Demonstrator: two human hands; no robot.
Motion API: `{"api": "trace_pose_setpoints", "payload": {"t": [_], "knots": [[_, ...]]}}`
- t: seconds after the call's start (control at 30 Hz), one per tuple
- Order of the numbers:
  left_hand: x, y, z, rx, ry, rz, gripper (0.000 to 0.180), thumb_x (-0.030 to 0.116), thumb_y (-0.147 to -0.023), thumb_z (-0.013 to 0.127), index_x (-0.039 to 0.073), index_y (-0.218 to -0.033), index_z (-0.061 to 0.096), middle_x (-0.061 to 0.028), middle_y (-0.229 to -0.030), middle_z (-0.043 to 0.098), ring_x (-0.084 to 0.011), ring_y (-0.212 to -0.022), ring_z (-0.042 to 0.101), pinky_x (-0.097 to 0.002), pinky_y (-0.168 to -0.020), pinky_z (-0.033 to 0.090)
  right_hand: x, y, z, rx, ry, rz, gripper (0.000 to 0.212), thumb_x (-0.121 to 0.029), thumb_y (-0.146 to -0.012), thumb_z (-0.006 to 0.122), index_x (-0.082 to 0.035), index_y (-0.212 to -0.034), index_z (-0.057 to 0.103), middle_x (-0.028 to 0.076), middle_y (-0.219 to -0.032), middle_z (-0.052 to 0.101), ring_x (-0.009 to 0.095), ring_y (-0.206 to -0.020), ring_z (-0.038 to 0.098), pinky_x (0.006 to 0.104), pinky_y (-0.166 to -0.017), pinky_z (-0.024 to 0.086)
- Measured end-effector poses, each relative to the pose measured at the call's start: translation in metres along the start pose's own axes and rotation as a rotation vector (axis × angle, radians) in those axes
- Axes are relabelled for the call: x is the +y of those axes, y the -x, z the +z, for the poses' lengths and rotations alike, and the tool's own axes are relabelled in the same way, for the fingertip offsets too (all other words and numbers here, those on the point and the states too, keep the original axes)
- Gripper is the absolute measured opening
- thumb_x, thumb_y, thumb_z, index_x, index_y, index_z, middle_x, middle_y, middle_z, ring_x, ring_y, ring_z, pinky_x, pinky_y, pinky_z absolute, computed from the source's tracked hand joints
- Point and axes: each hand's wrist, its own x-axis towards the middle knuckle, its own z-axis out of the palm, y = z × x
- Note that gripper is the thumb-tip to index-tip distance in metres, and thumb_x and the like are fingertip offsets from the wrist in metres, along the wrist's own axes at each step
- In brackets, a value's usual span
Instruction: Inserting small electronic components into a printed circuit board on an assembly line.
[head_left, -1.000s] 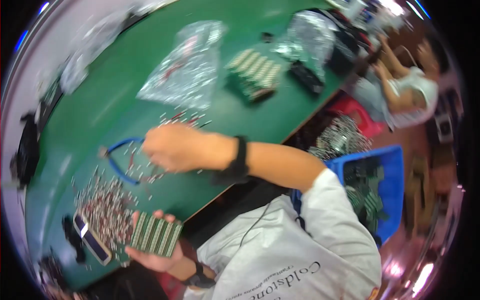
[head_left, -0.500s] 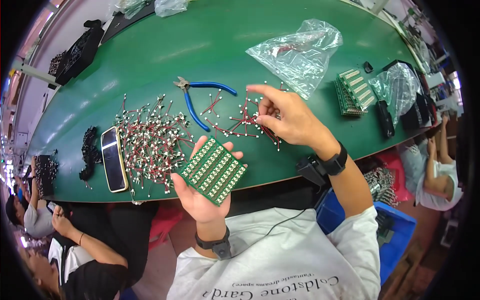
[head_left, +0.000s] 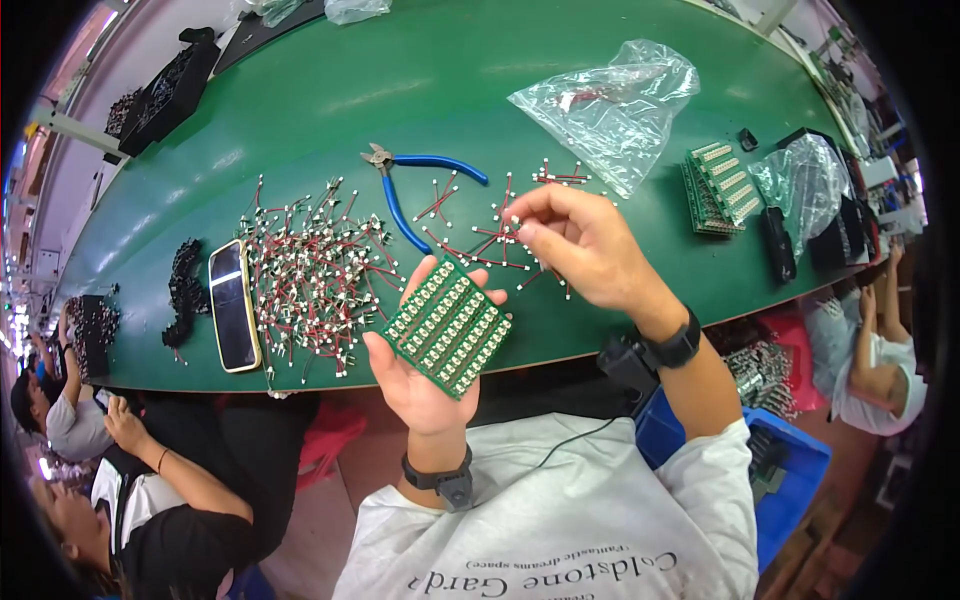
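Note:
My left hand (head_left: 425, 395) is closed on a green circuit board panel (head_left: 450, 325) with rows of small pale components, its face turned up. Above and right of it, my right hand (head_left: 580, 240) pinches a short red connector wire (head_left: 509, 190) with tiny white plugs between thumb and forefinger. More such connector wires (head_left: 500, 250) lie loose on the green table under and around that hand. To their left is a large heap of wired connector pieces (head_left: 315, 275). Blue-handled cutting pliers (head_left: 400, 200) lie spread behind the left hand.
A phone (head_left: 235, 305) and a black tangled strip (head_left: 185, 290) lie left of the heap. At the back right sit a clear plastic bag (head_left: 620, 110) and a stack of circuit boards (head_left: 722, 185). A blue crate (head_left: 800, 470) stands below the table edge. Other people sit at both sides.
My right hand has closed its extended forefinger into a pinch on a wire among the loose pieces. The left hand still holds the board panel. The whole view has shifted slightly.

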Motion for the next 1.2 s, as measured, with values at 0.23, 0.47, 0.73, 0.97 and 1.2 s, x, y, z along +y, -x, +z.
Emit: {"api": "trace_pose_setpoints", "payload": {"t": [0.23, 0.47, 0.73, 0.97, 1.2], "knots": [[-0.007, 0.004, 0.007, -0.069, 0.064, 0.098, 0.091, 0.068, -0.095, 0.027, -0.006, -0.148, 0.026, -0.0221, -0.134, 0.053, -0.0326, -0.124, 0.053, -0.0441, -0.106, 0.04, -0.015, 0.033, 0.036, 0.076, 0.333, -0.349, 0.01, 0.004, -0.084, 0.063, 0.002, -0.094, 0.063, 0.009, -0.086, 0.061, 0.013, -0.07, 0.062, 0.0251, -0.059, 0.049], [-0.014, 0.012, 0.008, 0.005, -0.076, 0.129, 0.092, 0.067, -0.094, 0.032, -0.008, -0.147, 0.026, -0.0183, -0.134, 0.053, -0.0275, -0.123, 0.054, -0.0402, -0.106, 0.042, -0.001, 0.03, 0.044, 0.23, 0.533, -0.617, 0.012, 0.005, -0.082, 0.066, 0.003, -0.092, 0.061, 0.012, -0.081, 0.06, 0.023, -0.065, 0.062, 0.0332, -0.055, 0.05], [-0.021, 0.017, 0.015, 0.002, -0.222, 0.178, 0.092, 0.066, -0.093, 0.033, -0.008, -0.147, 0.026, -0.0201, -0.134, 0.053, -0.0284, -0.124, 0.053, -0.0397, -0.106, 0.041, 0.003, 0.033, 0.046, 0.188, 0.668, -0.577, 0.015, 0.003, -0.082, 0.067, 0.002, -0.095, 0.059, 0.011, -0.079, 0.058, 0.027, -0.063, 0.06, 0.0357, -0.054, 0.049], [-0.023, 0.02, 0.012, 0.001, -0.267, 0.154, 0.091, 0.066, -0.093, 0.034, -0.007, -0.147, 0.026, -0.0196, -0.133, 0.053, -0.0274, -0.123, 0.054, -0.0393, -0.105, 0.042, 0.004, 0.036, 0.041, 0.13, 0.809, -0.669, 0.025, 0.003, -0.073, 0.068, 0.001, -0.097, 0.06, 0.01, -0.083, 0.057, 0.025, -0.071, 0.061, 0.0345, -0.059, 0.051], [-0.024, 0.021, 0.013, 0.001, -0.35, 0.173, 0.09, 0.066, -0.094, 0.033, -0.007, -0.147, 0.027, -0.0198, -0.132, 0.053, -0.0271, -0.121, 0.055, -0.0387, -0.104, 0.044, -0.002, 0.038, 0.033, 0.067, 1.032, -0.719, 0.022, -0.002, -0.073, 0.066, 0.001, -0.093, 0.062, 0.009, -0.083, 0.057, 0.024, -0.069, 0.06, 0.0337, -0.059, 0.051]]}}
